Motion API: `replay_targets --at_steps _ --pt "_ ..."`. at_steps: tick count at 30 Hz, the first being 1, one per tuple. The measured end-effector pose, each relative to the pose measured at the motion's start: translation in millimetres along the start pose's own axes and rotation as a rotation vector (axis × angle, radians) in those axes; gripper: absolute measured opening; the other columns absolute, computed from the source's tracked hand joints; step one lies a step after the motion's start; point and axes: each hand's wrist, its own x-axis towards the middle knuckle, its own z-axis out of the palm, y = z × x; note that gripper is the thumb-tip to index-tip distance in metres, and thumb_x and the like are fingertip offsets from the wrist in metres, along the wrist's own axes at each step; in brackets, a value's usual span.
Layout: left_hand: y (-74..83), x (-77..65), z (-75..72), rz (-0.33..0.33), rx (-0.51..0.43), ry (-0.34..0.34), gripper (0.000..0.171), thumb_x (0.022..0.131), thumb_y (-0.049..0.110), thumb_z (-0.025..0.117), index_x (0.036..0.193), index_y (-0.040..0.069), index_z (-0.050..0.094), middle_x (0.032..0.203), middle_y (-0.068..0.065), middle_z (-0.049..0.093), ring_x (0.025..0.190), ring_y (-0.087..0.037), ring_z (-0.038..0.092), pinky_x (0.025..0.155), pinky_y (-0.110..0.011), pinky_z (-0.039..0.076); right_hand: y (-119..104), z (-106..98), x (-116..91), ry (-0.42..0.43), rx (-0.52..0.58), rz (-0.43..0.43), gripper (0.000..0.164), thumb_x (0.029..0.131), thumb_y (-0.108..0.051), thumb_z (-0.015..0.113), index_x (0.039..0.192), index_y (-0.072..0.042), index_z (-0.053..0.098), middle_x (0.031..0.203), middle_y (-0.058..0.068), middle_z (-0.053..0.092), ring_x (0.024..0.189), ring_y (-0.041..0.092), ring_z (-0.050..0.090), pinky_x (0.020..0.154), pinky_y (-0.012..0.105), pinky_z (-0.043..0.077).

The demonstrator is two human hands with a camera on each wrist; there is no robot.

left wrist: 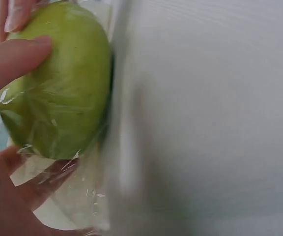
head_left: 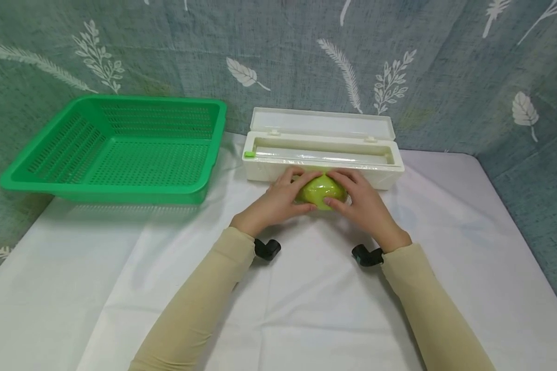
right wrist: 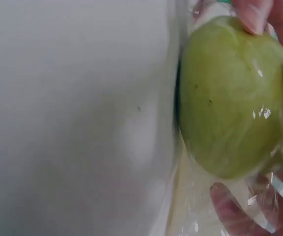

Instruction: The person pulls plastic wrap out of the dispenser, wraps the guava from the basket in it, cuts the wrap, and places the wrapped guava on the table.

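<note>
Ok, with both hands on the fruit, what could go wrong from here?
Loose clear film spreads beyond the green fruit, against the left hand, so it may cling or bunch up. The fruit is rounded and could roll if that hand and the right hand let go. The white dispenser stands close behind both hands, lid open, and might get bumped.

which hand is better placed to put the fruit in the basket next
Probably the left hand: it holds the fruit on the side nearer the basket; the right hand grips the far side.
</note>
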Motion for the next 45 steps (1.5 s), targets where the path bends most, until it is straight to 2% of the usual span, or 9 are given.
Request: replay_targets --at_steps 4,10,15,17,20,24,28,36,45 --pt "-0.2 -1.6 -8.6 -0.004 -0.059 -0.049 0.07 0.082 0.038 0.061 0.141 0.031 0.024 0.132 -0.003 0.029 0.112 -0.017 0.041 0.094 -0.034 0.035 -7 7 1 0.023 -0.087 0.023 0.068 0.078 -0.053 0.058 0.131 -0.014 0.043 0.13 0.007 0.038 0.116 0.024 0.039 0.089 0.04 0.038" --pt "-1.6 -2.6 -18.7 -0.026 -0.045 -0.079 0.066 0.085 0.038 0.058 0.141 0.023 0.026 0.136 -0.002 0.034 0.121 -0.014 0.036 0.099 -0.033 0.03 -15 14 1 0.083 -0.135 0.047 0.067 0.077 -0.054 0.059 0.127 -0.012 0.044 0.126 0.009 0.039 0.11 0.024 0.04 0.081 0.04 0.041" --pt "-2.0 -3.9 -25.4 -0.076 -0.055 -0.035 0.061 0.085 0.038 0.058 0.138 0.024 0.031 0.13 0.003 0.043 0.112 -0.011 0.045 0.091 -0.031 0.037 -17 14 0 0.068 -0.146 0.05 0.064 0.079 -0.05 0.058 0.131 -0.015 0.043 0.128 0.01 0.037 0.11 0.027 0.04 0.082 0.041 0.041" --pt "-1.9 -4.5 -29.0 -0.108 -0.038 0.05 0.053 0.086 0.037 0.057 0.133 0.023 0.039 0.119 0.005 0.051 0.101 -0.009 0.05 0.084 -0.029 0.041 -18 13 -1 0.057 -0.146 0.057 0.064 0.08 -0.05 0.058 0.132 -0.016 0.042 0.128 0.01 0.036 0.111 0.028 0.039 0.084 0.042 0.04" --pt "-1.6 -5.1 -34.7 -0.136 0.045 0.275 0.034 0.087 0.032 0.056 0.119 0.02 0.053 0.1 0.006 0.056 0.089 -0.009 0.051 0.075 -0.028 0.042 -19 13 -1 0.043 -0.143 0.077 0.065 0.08 -0.051 0.058 0.133 -0.016 0.041 0.129 0.01 0.035 0.113 0.027 0.039 0.086 0.042 0.039" --pt "-5.0 -5.8 -40.3 -0.213 0.182 0.574 0.024 0.087 0.027 0.054 0.107 0.016 0.061 0.102 -0.001 0.055 0.096 -0.019 0.046 0.078 -0.033 0.038 -19 13 -1 0.044 -0.142 0.094 0.065 0.079 -0.051 0.058 0.132 -0.018 0.041 0.129 0.009 0.035 0.113 0.026 0.038 0.085 0.043 0.039" --pt "-14.6 -6.1 -41.5 -0.314 0.221 0.685 0.031 0.086 0.029 0.055 0.112 0.013 0.06 0.116 -0.006 0.05 0.111 -0.025 0.037 0.088 -0.04 0.031 -19 12 -1 0.051 -0.141 0.096 0.065 0.079 -0.052 0.058 0.132 -0.018 0.041 0.129 0.008 0.035 0.113 0.026 0.038 0.084 0.043 0.04" --pt "-37.0 -5.3 -35.1 -0.438 0.085 0.67 0.052 0.086 0.037 0.054 0.125 0.003 0.047 0.128 -0.011 0.042 0.124 -0.024 0.026 0.101 -0.035 0.022 -17 11 -1 0.053 -0.141 0.094 0.066 0.079 -0.054 0.057 0.132 -0.018 0.041 0.129 0.009 0.036 0.113 0.026 0.038 0.084 0.043 0.04" --pt "-47.7 -6.4 -29.3 -0.46 -0.08 0.62 0.057 0.087 0.046 0.05 0.133 0.013 0.043 0.139 -0.004 0.028 0.125 -0.021 0.023 0.101 -0.038 0.022 -15 11 0 0.059 -0.135 0.083 0.066 0.079 -0.055 0.055 0.131 -0.019 0.042 0.129 0.009 0.036 0.113 0.025 0.038 0.084 0.042 0.04"
